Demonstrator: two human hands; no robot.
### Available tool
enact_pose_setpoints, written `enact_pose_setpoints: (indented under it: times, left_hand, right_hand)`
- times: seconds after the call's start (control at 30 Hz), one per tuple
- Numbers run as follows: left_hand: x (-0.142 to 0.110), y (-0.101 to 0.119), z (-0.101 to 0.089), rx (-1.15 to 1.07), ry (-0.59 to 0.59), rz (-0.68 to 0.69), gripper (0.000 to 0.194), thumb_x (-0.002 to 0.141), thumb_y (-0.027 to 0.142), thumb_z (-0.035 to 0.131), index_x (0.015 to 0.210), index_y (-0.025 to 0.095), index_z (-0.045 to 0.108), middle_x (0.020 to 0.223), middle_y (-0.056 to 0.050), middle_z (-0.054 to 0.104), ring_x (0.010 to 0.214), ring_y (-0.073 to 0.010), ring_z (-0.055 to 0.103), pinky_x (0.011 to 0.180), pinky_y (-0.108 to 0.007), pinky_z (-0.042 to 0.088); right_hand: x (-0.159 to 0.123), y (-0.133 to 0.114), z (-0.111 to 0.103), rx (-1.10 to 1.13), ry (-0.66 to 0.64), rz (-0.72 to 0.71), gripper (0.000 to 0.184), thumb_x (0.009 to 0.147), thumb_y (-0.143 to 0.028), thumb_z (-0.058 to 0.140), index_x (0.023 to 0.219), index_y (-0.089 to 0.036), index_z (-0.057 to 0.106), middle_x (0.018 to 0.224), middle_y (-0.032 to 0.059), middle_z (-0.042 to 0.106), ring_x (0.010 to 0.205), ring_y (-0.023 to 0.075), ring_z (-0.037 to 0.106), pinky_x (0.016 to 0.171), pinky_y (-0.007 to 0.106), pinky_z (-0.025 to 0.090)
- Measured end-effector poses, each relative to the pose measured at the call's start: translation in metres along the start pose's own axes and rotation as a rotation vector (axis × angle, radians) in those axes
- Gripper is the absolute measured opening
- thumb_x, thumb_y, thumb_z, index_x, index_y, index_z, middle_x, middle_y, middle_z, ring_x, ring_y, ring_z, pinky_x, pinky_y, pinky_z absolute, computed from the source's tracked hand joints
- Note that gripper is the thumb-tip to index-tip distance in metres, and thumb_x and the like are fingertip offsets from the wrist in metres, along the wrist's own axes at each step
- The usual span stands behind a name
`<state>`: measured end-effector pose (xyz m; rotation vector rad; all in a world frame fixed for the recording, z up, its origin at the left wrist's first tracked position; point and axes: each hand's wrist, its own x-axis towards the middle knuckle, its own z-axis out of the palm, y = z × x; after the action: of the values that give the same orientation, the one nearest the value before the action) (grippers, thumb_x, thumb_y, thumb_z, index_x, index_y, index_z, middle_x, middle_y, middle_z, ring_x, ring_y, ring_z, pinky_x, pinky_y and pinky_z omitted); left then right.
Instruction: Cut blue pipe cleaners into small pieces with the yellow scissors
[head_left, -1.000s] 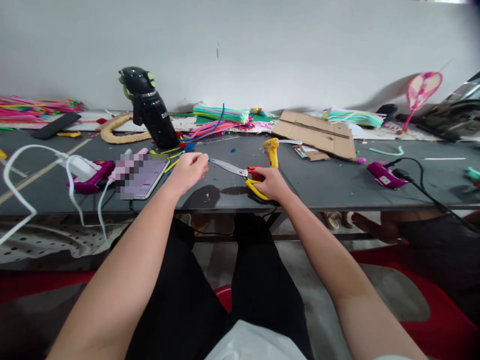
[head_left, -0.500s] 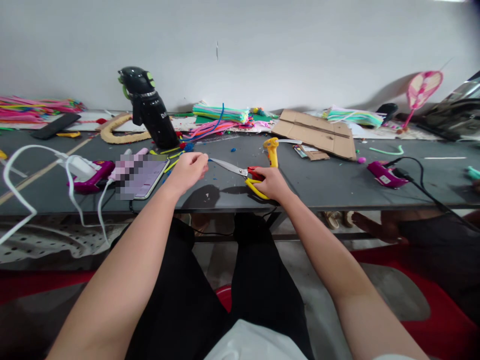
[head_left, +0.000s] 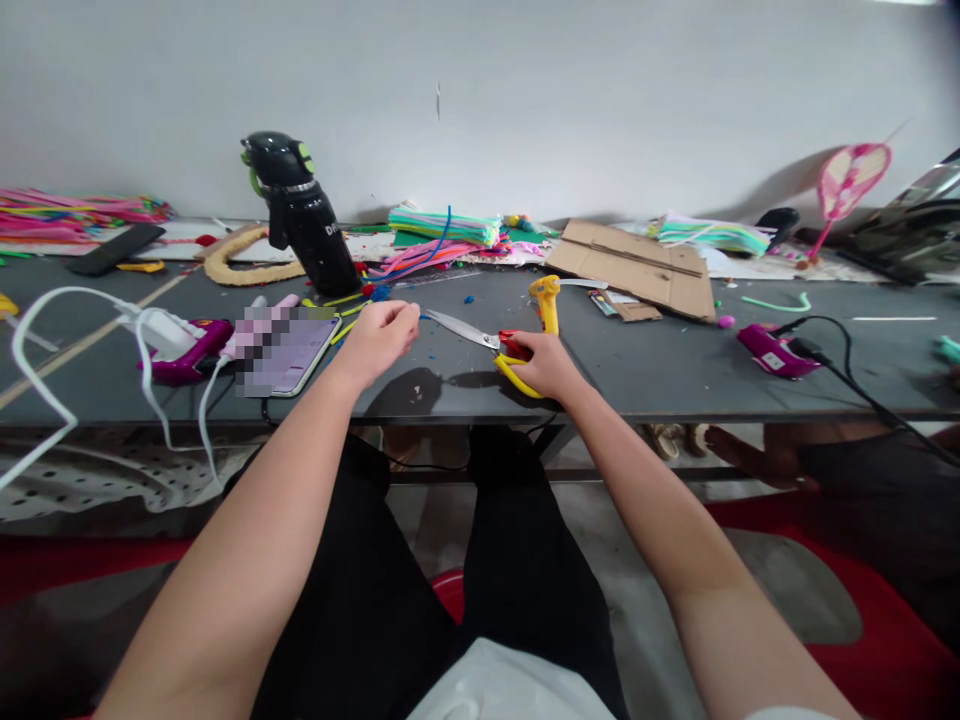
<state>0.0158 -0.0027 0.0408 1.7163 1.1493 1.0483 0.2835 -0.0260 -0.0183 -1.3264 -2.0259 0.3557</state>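
My left hand [head_left: 388, 338] is closed in a pinch above the dark table. A tiny blue piece [head_left: 424, 317], perhaps pipe cleaner, sticks out by its fingertips; the fingers cover the rest. My right hand [head_left: 546, 364] grips scissors [head_left: 472, 332] by their red and yellow handles. The blades point left, their tips close to the blue piece and my left fingertips. Just behind the right hand stands a yellow glue gun [head_left: 547, 300]. Yellow pipe cleaner pieces [head_left: 346, 325] and blue scraps lie by the left hand.
A black bottle [head_left: 311, 235] stands behind my left hand, a phone [head_left: 307, 350] left of it. Purple power sockets [head_left: 778, 352] with cables sit on both sides. Cardboard [head_left: 630, 265] and pipe cleaner bundles [head_left: 442, 225] lie along the wall. Another person's leg [head_left: 757, 457] shows at right.
The whole view has shifted slightly. The scissor tips seem a little farther from my left fingertips; both hands keep their holds.
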Motion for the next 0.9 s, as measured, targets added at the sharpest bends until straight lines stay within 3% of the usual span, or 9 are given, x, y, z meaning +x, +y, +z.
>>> enact_pose_setpoints:
  times: [0.47,0.9]
  left_hand:
    - [-0.0011,0.0026,0.0,0.009,-0.024,0.025,0.037,0.09,0.035,0.051,0.058,0.019,0.039,0.054,0.003,0.037,0.048,-0.0084,0.037,0.05,-0.026,0.03]
    - [-0.0004,0.0027,-0.0028,0.094,0.016,0.061,0.034,0.09,0.039,0.053,0.063,0.018,0.05,0.056,0.001,0.046,0.051,-0.0102,0.042,0.052,-0.026,0.032]
  right_hand:
    - [-0.0009,0.001,0.0,-0.034,0.004,-0.023,0.023,0.071,-0.028,0.06,0.063,-0.02,0.04,0.061,-0.0033,0.043,0.059,0.0099,0.034,0.057,0.026,0.025]
    - [-0.001,-0.0028,-0.004,0.002,0.033,0.05,0.03,0.071,-0.038,0.063,0.063,-0.021,0.04,0.06,-0.0033,0.041,0.06,0.0107,0.032,0.057,0.026,0.025]
